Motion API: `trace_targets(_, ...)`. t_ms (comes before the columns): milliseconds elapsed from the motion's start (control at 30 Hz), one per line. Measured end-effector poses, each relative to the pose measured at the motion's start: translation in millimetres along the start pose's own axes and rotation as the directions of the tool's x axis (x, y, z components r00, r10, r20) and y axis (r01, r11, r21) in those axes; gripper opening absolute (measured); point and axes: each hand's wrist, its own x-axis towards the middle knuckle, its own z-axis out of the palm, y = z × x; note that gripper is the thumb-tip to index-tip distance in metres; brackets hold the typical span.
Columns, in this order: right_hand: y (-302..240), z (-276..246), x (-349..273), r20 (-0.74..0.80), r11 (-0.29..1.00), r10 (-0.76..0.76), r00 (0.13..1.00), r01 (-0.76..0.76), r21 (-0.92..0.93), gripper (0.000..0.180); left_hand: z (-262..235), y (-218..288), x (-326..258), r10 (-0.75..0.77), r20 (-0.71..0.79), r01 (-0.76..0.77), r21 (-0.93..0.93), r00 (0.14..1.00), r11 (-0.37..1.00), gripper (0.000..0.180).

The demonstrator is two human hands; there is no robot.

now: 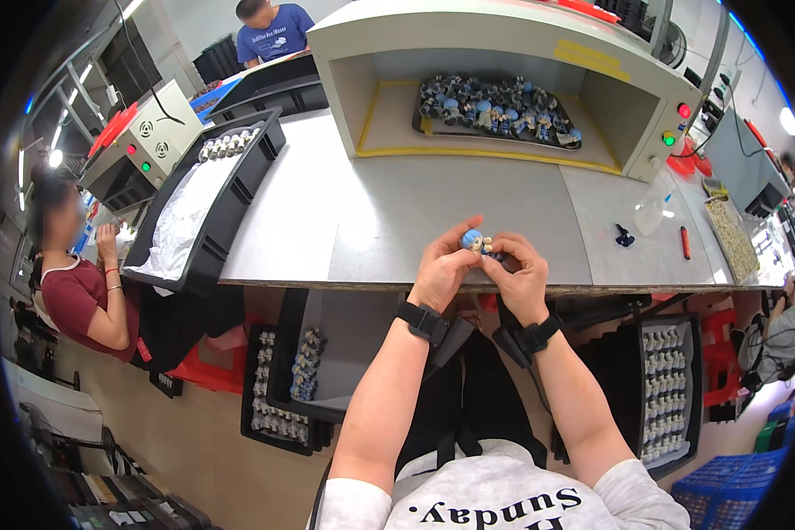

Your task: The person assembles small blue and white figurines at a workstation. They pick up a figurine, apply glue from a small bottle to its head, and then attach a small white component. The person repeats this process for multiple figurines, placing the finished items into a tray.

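A small toy figurine with blue hair and a pale face is held up just above the table's front edge. My left hand grips it from the left between thumb and fingers, its index finger pointing up past the head. From the right, the thumb and fingertips of my right hand pinch the lower body. The part of the figurine between my fingertips is hidden. Beyond my hands, a tray crowded with similar blue figurines sits inside an open-fronted grey box with yellow edging.
A small dark part, a clear squeeze bottle and a red pen-like tool lie right. A black bin with figurines and white sheeting stands left. Below are trays of figurines. Two co-workers sit at the left and back.
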Motion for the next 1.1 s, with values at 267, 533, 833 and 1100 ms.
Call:
trace_targets(267, -2.7, 1.1, 0.0, -0.015, 0.999, 0.013, 1.0, -0.014, -0.048, 0.015, 2.5, 2.0, -1.8, -0.001, -0.025, 0.0, -0.001, 1.0, 1.0, 0.047)
trace_targets(533, 10.6, 1.7, -1.6, -0.036, 0.993, 0.085, 0.996, -0.081, 0.091, 0.017, 2.1, 2.5, -2.1, -0.011, -0.025, 0.009, -0.059, 1.0, 0.998, 0.044)
trace_targets(833, 1.2, 0.5, 0.1, 0.008, 0.957, 0.197, 0.98, -0.194, 0.214, 0.016, 2.8, -4.6, -2.2, 0.058, -0.113, -0.061, -0.018, 0.992, 0.998, 0.033)
trace_targets(1100, 2.1, -4.6, 3.4, -0.019, 0.972, 0.215, 0.976, -0.213, 0.096, 0.035, -11.2, 10.2, -95.0, 0.111, -0.166, -0.124, -0.068, 0.98, 0.99, 0.035)
